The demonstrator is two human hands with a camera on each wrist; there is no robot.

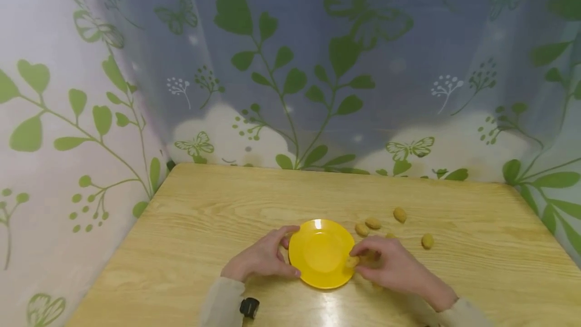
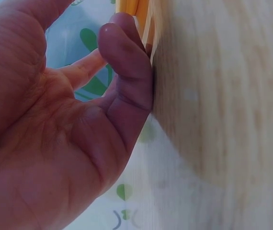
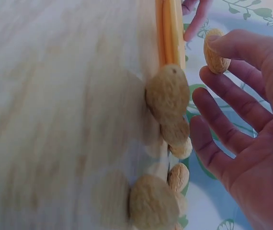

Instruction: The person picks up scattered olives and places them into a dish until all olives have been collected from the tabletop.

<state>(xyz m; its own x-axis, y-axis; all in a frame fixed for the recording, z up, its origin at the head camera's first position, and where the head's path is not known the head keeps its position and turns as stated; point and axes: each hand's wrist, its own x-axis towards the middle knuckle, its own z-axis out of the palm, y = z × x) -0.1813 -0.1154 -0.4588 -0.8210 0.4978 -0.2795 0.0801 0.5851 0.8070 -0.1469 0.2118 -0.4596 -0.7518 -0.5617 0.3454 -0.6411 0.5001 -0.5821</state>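
Pale beige sleeves (image 1: 222, 303); small black device (image 1: 249, 308) beside left one.

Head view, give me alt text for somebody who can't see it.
The right hand pinches a tan nut-like piece at the right rim of a yellow plate, whose left edge the left hand holds. Similar pieces lie to the right on the wood-grain table, in front of a backdrop printed with green leaves and butterflies.
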